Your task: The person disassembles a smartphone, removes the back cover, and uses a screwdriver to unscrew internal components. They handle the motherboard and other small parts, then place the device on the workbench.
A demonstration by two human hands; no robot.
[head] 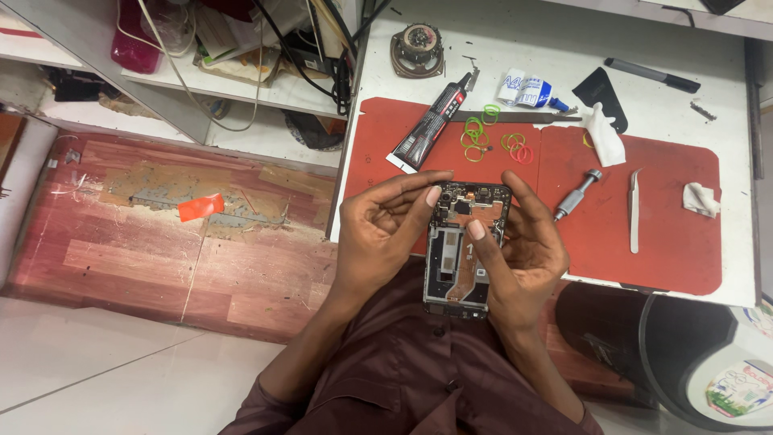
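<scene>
Now opened phone between both hands' fingers, thumbs on top.

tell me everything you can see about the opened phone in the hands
The opened phone is a dark rectangular handset with its back cover off, showing black boards, a copper-coloured patch near the top, a pale metal frame and an orange flex strip lower down. It is held upright between both hands over the red mat's near edge. The left hand grips its left side; the right hand cups the right, thumb pressed on the middle.

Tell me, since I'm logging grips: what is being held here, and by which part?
An opened phone, back cover off. The left hand and right hand grip its long side edges, both thumbs resting on the exposed upper interior.
</scene>
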